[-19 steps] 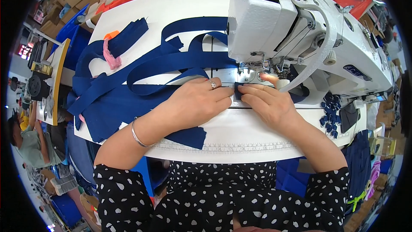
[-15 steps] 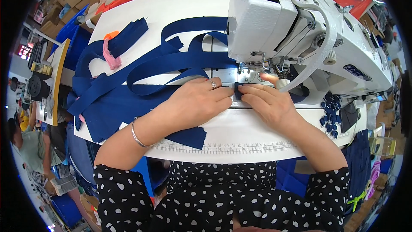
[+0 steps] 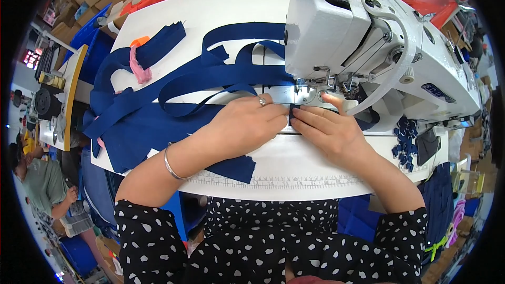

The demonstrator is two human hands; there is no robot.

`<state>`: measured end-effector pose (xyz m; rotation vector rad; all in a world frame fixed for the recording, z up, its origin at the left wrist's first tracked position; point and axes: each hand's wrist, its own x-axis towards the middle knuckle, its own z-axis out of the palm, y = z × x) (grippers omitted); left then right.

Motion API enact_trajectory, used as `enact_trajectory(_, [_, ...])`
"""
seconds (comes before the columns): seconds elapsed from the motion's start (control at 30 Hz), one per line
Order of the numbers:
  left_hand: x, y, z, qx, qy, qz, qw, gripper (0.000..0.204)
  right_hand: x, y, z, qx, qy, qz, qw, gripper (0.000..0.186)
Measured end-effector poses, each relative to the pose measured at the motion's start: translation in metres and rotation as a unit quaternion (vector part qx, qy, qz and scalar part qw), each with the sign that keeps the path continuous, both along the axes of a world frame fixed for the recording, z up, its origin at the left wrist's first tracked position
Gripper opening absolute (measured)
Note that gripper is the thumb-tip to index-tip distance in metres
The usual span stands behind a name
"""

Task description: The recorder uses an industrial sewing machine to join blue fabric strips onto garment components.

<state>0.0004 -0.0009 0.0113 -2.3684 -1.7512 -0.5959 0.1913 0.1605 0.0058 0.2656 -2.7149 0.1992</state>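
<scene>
Close together in front of the sewing machine's needle area, my two hands work at a small navy fabric strip (image 3: pixel 292 115) whose end shows between them. My left hand (image 3: pixel 250 121), with a ring and a bracelet, has its fingers bent and closed at the strip's left side. On the right side, the fingers of my right hand (image 3: pixel 331 129) are pressed together on the strip, the thumb side hidden toward the machine. A long navy strap (image 3: pixel 226 75) loops over the table to the presser foot. Larger navy fabric pieces (image 3: pixel 142 131) lie beneath my left forearm.
The white sewing machine (image 3: pixel 379 37) overhangs the table at the right. A cluster of small navy pieces with metal rings (image 3: pixel 405 144) lies beside a dark flat piece (image 3: pixel 428 144). A printed ruler (image 3: pixel 294 181) runs along the near edge. Another person (image 3: pixel 44 184) is at far left.
My hands keep nearly the same hold on the strip; the whole view has shifted slightly. At far left, the other person's arm and head have moved.
</scene>
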Motion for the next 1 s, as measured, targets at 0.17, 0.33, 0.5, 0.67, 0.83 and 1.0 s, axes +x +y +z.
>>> enact_trajectory(0.17, [0.005, 0.008, -0.002, 0.098, -0.040, 0.007, 0.994, 0.024, 0.003, -0.002, 0.003, -0.016, -0.019, -0.015, 1.000, 0.027])
enact_trajectory(0.33, [0.009, 0.006, -0.011, 0.073, -0.039, 0.003, 0.997, 0.022, 0.004, -0.001, -0.001, -0.034, -0.032, -0.024, 0.999, 0.026])
enact_trajectory(0.5, [0.011, 0.004, -0.012, 0.079, -0.029, 0.013, 0.996, 0.022, 0.003, 0.002, -0.005, -0.047, -0.007, -0.011, 0.999, 0.025])
enact_trajectory(0.67, [0.012, 0.005, -0.013, 0.081, -0.028, 0.018, 0.996, 0.021, 0.003, 0.002, -0.004, -0.052, -0.005, -0.013, 0.999, 0.026])
enact_trajectory(0.83, [0.013, 0.005, -0.013, 0.084, -0.031, 0.021, 0.996, 0.021, 0.003, 0.003, -0.004, -0.061, 0.000, -0.008, 0.998, 0.030])
enact_trajectory(1.0, [0.014, 0.006, -0.014, 0.086, -0.032, 0.022, 0.996, 0.021, 0.003, 0.002, -0.003, -0.065, 0.000, -0.015, 0.998, 0.027])
